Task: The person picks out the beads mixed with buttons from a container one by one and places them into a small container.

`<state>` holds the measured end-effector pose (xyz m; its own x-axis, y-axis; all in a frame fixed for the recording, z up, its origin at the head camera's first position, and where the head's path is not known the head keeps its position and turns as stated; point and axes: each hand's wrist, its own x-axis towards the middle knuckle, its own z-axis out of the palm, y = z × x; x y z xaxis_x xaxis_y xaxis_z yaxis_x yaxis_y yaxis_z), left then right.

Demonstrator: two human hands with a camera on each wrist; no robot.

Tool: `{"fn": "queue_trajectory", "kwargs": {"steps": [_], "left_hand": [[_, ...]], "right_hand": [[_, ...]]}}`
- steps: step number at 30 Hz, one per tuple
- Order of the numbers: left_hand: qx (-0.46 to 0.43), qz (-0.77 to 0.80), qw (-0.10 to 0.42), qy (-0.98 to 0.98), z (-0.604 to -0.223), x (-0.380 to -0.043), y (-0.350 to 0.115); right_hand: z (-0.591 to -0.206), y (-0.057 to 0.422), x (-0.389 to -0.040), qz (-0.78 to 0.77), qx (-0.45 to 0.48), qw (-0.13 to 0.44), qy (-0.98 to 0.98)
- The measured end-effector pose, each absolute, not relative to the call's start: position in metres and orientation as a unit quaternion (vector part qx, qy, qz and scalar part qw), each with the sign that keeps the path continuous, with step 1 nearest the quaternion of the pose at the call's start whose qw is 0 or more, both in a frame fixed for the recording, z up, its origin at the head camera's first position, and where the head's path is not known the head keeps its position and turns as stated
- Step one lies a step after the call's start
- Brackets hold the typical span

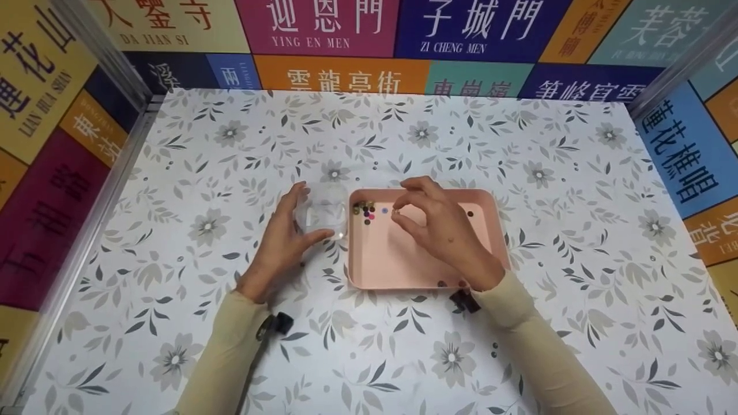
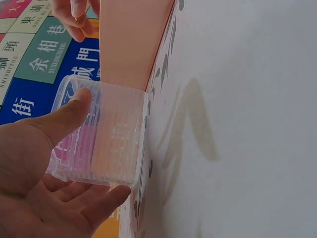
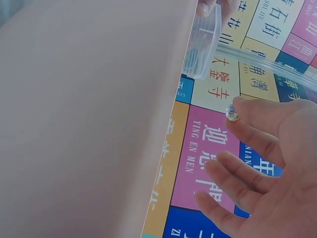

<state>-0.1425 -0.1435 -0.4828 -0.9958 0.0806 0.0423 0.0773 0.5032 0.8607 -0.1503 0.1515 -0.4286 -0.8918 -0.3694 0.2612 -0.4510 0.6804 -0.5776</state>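
A clear plastic box [image 1: 324, 212] stands on the table just left of a pink tray [image 1: 398, 259]. My left hand [image 1: 282, 230] grips this box, the thumb [image 2: 81, 101] on one side and the fingers on the other. Over the tray, my right hand [image 1: 444, 225] pinches a small shiny bead [image 3: 232, 113] between thumb and index finger, the other fingers spread loosely. Several small coloured beads [image 1: 365, 211] lie grouped at the tray's upper left, with a blue bead [image 1: 384, 211] beside them. The right forearm and hand cover part of the tray.
A dark bead [image 1: 470, 214] sits at the tray's right side, and another [image 1: 442, 284] near its front wall. The table [image 1: 369, 357] wears a floral cover. Panels with large characters [image 1: 346, 72] stand along the back and both sides.
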Motion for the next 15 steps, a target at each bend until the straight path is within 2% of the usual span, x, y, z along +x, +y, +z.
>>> {"fn": "queue_trajectory", "kwargs": {"steps": [15], "left_hand": [[0.045,0.482,0.001,0.875,-0.4818,-0.1418,-0.1438]], "right_hand": [[-0.4288,0.1423,-0.1529,0.343,0.231,0.054,-0.909]]}}
